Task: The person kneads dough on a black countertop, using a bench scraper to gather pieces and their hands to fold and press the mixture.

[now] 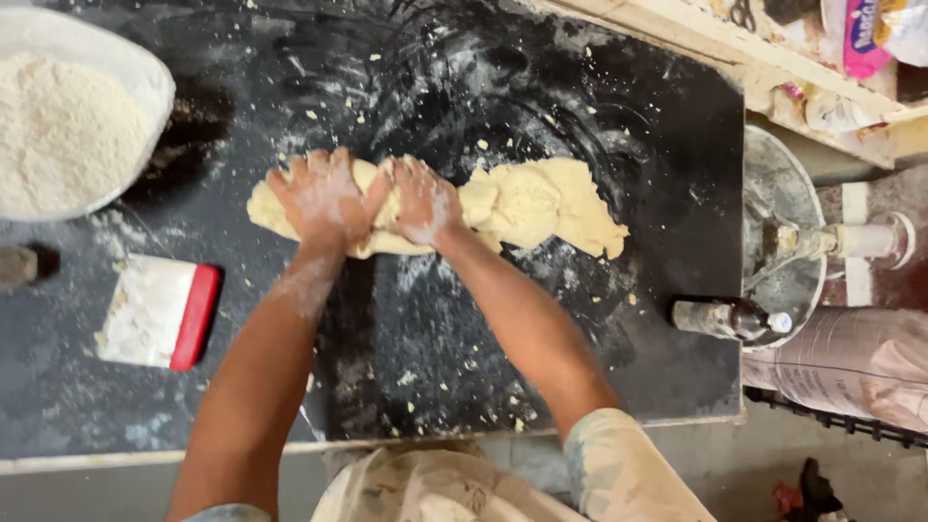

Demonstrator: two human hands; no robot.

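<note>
Two forearms reach out from the near edge of the dark, flour-streaked worktop (pixel 619 174), and we're following them up to the dough. Near left, a white scraper with a red handle (pixel 159 311) lies idle; near right, a small dusty bottle (pixel 730 319) lies on its side by the worktop's edge. In the middle, our left hand (pixel 321 198) and right hand (pixel 423 201) sit side by side, both floured, fingers curled and pressing down into the left half of the long pale dough (pixel 527 205), clamped on it rather than spread flat. The dough runs left to right across the worktop's centre, already pulled into one mass, though the right end looks ragged and lumpy, so we'd judge the working unfinished. Far left, a bowl of flour (pixel 68 126) waits.
</note>
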